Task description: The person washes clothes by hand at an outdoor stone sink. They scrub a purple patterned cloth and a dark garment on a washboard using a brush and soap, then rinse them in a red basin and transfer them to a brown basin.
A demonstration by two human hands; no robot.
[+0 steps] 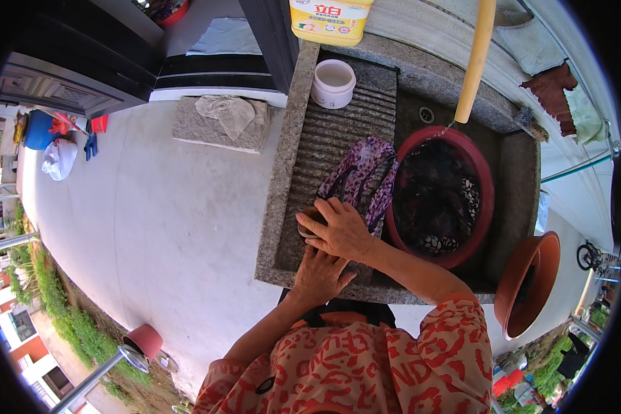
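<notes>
A wet purple patterned cloth lies on the ribbed stone washboard of a stone sink. Just below it, my right hand grips a small round brown object with a pale rim; the fingers partly hide it. My left hand rests on the board, its fingertips against or under my right hand, and whether it holds anything is hidden. To the right, a red plastic basin holds dark water and submerged dark clothes with some white-patterned parts. Water runs into it from a yellow pipe.
A white plastic jar stands at the washboard's far end, below a yellow detergent jug. A reddish-brown basin leans at the sink's right corner. Left of the sink, a stone block bears a grey rag.
</notes>
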